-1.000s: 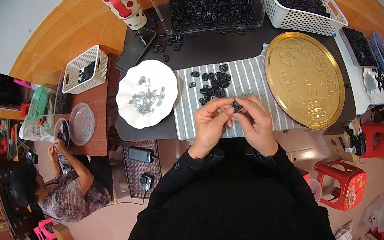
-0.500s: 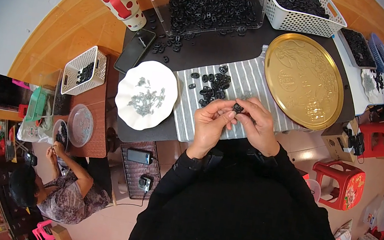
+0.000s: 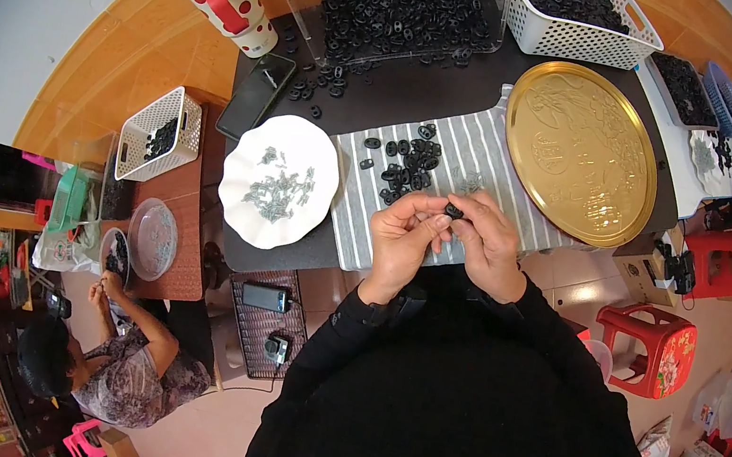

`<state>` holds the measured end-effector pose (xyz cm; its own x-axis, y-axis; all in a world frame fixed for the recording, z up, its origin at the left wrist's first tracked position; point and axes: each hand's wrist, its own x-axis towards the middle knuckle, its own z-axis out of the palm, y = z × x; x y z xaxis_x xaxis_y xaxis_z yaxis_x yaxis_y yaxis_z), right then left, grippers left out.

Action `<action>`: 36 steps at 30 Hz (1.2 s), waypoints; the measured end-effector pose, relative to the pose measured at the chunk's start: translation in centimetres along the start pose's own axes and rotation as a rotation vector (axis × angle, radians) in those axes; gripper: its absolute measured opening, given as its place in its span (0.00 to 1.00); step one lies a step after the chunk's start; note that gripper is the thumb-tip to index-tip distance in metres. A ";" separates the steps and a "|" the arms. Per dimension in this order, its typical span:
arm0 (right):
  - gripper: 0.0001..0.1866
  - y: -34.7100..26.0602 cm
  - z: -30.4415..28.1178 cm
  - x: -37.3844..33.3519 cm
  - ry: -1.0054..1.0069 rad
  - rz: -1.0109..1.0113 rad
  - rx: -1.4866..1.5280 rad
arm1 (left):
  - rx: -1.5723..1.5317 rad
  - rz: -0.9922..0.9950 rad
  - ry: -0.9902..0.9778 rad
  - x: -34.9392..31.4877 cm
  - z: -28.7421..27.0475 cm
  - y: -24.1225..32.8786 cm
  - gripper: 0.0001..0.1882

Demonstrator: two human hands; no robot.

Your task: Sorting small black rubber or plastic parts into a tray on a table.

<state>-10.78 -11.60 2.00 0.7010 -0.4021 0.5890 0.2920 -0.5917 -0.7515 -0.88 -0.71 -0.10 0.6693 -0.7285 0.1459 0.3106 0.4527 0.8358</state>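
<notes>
Between the fingertips of both hands is a small black oval plastic piece with holes (image 3: 453, 212), resembling a cord lock. My left hand (image 3: 401, 239) pinches it from one side, and my right hand (image 3: 489, 248) grips it from the other with thumb and forefinger. Just beyond my fingers, a loose group of similar black pieces (image 3: 409, 166) lies on a grey-and-white striped cloth (image 3: 353, 231). A few small translucent bits (image 3: 467, 180) rest on the cloth by my right hand. To the left, a white scalloped plate (image 3: 246, 138) bears many small greyish translucent pieces.
A round gold tray (image 3: 578, 157) lies at the right. Behind are a clear bin of black pieces (image 3: 405, 10) and a white basket (image 3: 573, 41). A phone (image 3: 258, 97) and a spotted tumbler (image 3: 233, 7) stand left. Another person (image 3: 137, 374) works at a side table.
The black piece has turned slightly between my fingertips, and my right fingers have shifted a little. Everything else on the table stays where it was.
</notes>
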 end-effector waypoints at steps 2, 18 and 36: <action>0.17 -0.1 0.0 0.0 -0.005 -0.020 -0.035 | 0.010 0.000 -0.004 -0.1 0.0 0.1 0.11; 0.19 0.2 -1.4 -0.4 -0.272 -0.231 -0.469 | 0.591 -0.063 -0.119 0.3 -0.5 2.6 0.05; 0.09 0.0 -1.7 -0.2 -0.311 -0.246 -0.485 | 0.984 0.302 -0.244 -0.1 0.1 2.4 0.07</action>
<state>-12.03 -12.74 2.43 0.8288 -0.0344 0.5585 0.1918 -0.9202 -0.3413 -0.23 0.37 1.90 0.4400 -0.7882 0.4302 -0.6032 0.0955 0.7919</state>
